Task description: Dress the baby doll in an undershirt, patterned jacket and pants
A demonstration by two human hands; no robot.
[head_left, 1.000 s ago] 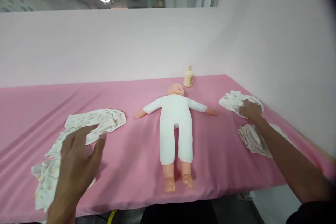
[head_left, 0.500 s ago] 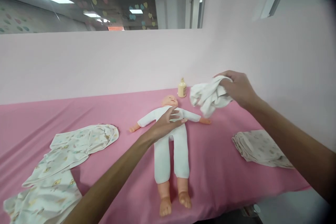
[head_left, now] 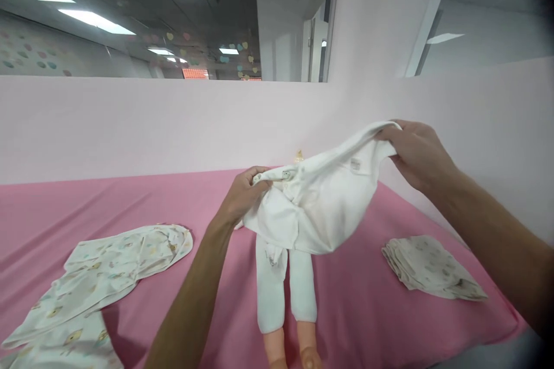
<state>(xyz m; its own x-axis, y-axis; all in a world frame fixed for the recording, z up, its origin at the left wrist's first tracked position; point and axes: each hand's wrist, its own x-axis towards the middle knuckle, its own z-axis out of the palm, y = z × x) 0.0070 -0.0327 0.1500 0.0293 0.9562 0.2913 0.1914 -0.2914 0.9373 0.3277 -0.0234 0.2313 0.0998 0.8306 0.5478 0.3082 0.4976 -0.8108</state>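
Much of the doll (head_left: 302, 291), head included, is hidden by the white garment (head_left: 322, 207) above it. The left hand (head_left: 243, 197) and right hand (head_left: 422, 153) pinch the garment's upper edge, the right higher.

The doll (head_left: 271, 297) lies on the sheet (head_left: 350, 305), between garments (head_left: 110, 265) at left and cloth (head_left: 433, 268) at right

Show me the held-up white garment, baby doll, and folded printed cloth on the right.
Held-up white garment (head_left: 331, 207), head view: middle of hanging fabric.
Baby doll (head_left: 302, 291), head view: one clothed leg.
Folded printed cloth (head_left: 433, 268), head view: top layer.
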